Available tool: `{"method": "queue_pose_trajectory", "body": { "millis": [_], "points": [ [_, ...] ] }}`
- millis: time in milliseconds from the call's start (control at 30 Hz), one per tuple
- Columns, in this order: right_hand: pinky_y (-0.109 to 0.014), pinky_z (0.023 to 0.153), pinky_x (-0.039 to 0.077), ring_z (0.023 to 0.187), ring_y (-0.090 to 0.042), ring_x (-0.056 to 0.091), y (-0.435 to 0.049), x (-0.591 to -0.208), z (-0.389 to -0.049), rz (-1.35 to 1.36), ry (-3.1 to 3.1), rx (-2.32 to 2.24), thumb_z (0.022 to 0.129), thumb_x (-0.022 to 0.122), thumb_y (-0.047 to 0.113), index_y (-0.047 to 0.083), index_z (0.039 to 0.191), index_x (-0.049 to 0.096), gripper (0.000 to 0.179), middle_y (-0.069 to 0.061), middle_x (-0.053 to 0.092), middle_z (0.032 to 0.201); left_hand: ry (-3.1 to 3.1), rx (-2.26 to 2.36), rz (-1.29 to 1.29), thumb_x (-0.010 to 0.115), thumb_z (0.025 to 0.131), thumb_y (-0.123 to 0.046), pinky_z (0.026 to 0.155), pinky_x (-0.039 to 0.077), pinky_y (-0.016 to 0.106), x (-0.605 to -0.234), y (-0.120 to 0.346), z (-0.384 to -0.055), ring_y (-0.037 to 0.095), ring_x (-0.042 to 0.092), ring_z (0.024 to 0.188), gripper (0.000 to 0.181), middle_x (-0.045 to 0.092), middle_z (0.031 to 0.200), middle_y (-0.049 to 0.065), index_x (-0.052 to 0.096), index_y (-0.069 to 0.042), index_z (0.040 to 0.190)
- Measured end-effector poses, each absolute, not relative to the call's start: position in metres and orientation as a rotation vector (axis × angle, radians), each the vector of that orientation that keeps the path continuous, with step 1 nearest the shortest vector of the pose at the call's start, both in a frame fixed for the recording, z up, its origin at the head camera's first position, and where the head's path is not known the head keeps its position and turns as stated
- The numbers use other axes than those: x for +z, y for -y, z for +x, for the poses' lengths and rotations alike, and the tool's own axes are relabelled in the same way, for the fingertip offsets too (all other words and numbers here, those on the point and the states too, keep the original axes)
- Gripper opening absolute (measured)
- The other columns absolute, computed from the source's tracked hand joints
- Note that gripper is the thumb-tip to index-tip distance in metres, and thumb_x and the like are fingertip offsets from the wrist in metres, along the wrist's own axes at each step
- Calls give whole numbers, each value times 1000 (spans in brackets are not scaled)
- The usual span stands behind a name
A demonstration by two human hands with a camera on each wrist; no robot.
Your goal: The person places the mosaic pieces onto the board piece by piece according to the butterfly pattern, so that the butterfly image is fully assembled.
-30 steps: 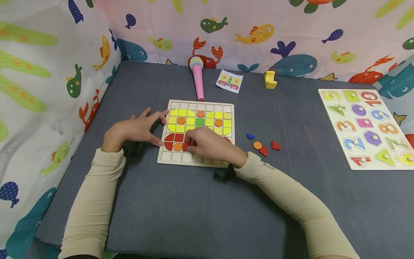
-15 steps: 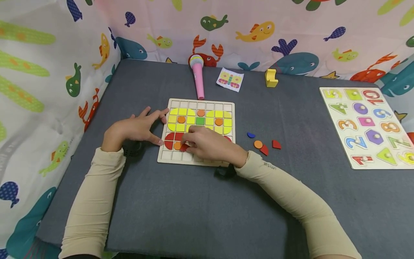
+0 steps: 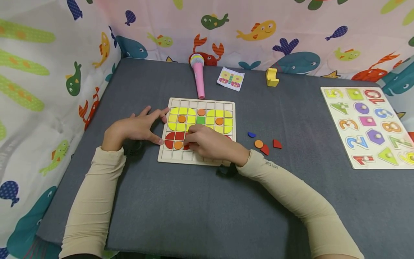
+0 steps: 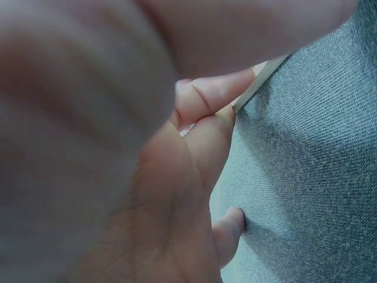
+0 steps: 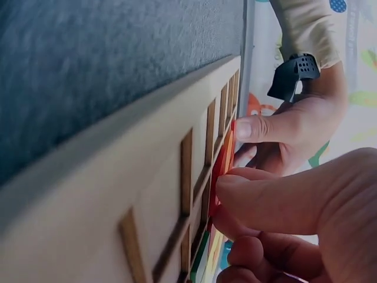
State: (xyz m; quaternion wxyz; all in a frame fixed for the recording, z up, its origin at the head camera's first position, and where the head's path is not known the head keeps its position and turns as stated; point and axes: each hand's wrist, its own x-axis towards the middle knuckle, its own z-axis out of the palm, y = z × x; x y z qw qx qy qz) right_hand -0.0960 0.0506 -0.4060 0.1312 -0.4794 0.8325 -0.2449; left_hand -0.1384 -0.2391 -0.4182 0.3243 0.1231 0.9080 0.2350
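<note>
A wooden grid board point(image 3: 195, 160) lies on the dark cloth, partly filled with yellow, red, orange and green pieces in a butterfly pattern. My left hand point(image 3: 134, 130) rests at the board's left edge, thumb low and fingers spread higher up. In the left wrist view its fingers point(image 4: 212, 141) touch the wooden edge. Over the lower middle, my right hand point(image 3: 211, 142) pinches a red piece point(image 3: 186, 147) beside an orange disc point(image 3: 178, 145). The right wrist view has the thumb point(image 5: 235, 191) close against the red pieces. My right hand hides the board's lower right area.
Right of the board lie a blue half-disc point(image 3: 251, 135), an orange disc point(image 3: 258, 144) and red quarter pieces point(image 3: 277, 144). Behind it are a pink microphone point(image 3: 198, 79), a pattern card point(image 3: 230, 78) and a yellow block point(image 3: 272, 77). A number puzzle board point(image 3: 372, 127) lies far right.
My right fingertips shift slightly left with the red piece, partly over the orange disc, then back right. My left hand stays at the board's edge.
</note>
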Motion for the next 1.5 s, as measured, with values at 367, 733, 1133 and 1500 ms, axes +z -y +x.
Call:
{"method": "queue_pose_trajectory", "body": {
  "millis": [367, 733, 1133, 1500],
  "points": [
    [-30, 83, 51, 91, -21, 58, -50, -406, -101, -1403, -2460, -688, 101, 69, 1, 5, 107, 77, 11, -7, 66, 99, -2363, 636, 321, 92, 86, -35, 115, -10, 82, -388, 223, -124, 52, -15, 159, 93, 9, 177, 21, 36, -19, 158],
    [-32, 84, 54, 90, -20, 63, -77, -398, -106, -1323, -2437, -898, 99, 72, 1, 2, 107, 79, 10, -6, 70, 99, -2374, 626, 315, 96, 80, -44, 115, -11, 81, -406, 231, -131, 48, -17, 160, 113, 13, 176, 20, 25, -25, 166],
    [-37, 75, 55, 87, -21, 62, -152, -392, -114, -1101, -2579, -950, 95, 80, 3, 1, 108, 79, 13, -6, 73, 100, -2379, 615, 305, 96, 76, -53, 116, -12, 80, -435, 246, -146, 42, -21, 160, 92, 7, 180, 8, 42, -32, 147],
    [-39, 74, 52, 84, -21, 59, -212, -402, -117, -923, -2671, -878, 97, 79, 3, 1, 114, 77, 17, -7, 69, 99, -2364, 572, 302, 95, 67, -66, 114, -12, 82, -452, 253, -158, 43, -21, 160, 102, 3, 180, 11, 42, -30, 146]
  ]
}}
